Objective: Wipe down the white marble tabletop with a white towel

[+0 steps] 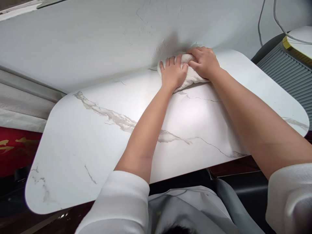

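A white marble-patterned tabletop [97,136] with rounded corners stands against a white wall [85,42]. At its far edge, where it meets the wall, lies a bunched white cloth [192,77]. My left hand [172,73] lies flat on the cloth's left part, fingers stretched toward the wall. My right hand [204,61] covers the cloth's right part with its fingers curled over the top of it. Both forearms are bare and reach across the table.
A grey ribbed appliance [290,71] with a white top and a yellow tab stands at the right, cables hanging above it. A red surface with gold marks [14,146] and folded pale fabric [21,100] are left of the table.
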The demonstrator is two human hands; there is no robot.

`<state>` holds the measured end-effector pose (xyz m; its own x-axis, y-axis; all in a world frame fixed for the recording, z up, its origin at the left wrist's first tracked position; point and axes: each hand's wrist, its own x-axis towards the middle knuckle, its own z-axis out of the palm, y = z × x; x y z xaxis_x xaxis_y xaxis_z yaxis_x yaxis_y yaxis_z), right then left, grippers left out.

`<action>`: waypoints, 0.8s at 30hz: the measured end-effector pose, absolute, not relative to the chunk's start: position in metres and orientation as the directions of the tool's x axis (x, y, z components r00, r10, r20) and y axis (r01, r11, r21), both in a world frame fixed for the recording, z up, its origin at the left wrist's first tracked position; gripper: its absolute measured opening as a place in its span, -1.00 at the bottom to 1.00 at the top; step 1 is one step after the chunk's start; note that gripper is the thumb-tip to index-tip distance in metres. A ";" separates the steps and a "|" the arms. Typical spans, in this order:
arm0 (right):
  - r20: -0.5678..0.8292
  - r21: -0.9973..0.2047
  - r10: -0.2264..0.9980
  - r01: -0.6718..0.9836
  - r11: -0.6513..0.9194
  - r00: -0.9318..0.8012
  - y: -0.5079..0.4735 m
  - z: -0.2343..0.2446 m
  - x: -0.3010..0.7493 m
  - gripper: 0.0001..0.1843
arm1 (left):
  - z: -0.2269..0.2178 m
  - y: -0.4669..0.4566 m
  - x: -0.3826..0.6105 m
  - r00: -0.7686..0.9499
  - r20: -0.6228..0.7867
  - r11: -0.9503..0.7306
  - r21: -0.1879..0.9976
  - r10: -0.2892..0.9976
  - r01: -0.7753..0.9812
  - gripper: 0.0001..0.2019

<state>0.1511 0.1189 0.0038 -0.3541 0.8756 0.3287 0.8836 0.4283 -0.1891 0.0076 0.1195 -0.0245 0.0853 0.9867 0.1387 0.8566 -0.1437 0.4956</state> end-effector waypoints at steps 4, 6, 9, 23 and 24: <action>0.302 -0.166 0.897 0.909 0.383 -0.323 0.132 0.003 0.150 -0.62 | -0.028 0.130 0.007 0.105 0.163 -0.177 0.536 0.981 0.825 -0.44; 0.293 -0.132 0.896 0.914 0.383 -0.333 0.134 0.003 0.151 -0.63 | -0.027 0.129 0.006 0.099 0.179 -0.181 0.529 0.979 0.829 -0.47; 0.295 -0.115 0.884 0.905 0.410 -0.363 0.131 0.004 0.152 -0.61 | -0.025 0.123 0.008 0.087 0.181 -0.169 0.510 0.980 0.843 -0.49; 0.230 -0.154 0.897 0.896 0.416 -0.376 0.047 -0.001 0.182 -0.59 | -0.004 0.010 0.035 0.114 0.182 -0.173 0.353 0.977 0.919 -0.49; 0.236 -0.152 0.893 0.894 0.423 -0.382 0.035 -0.001 0.186 -0.57 | -0.003 0.000 0.038 0.125 0.180 -0.182 0.347 0.976 0.920 -0.49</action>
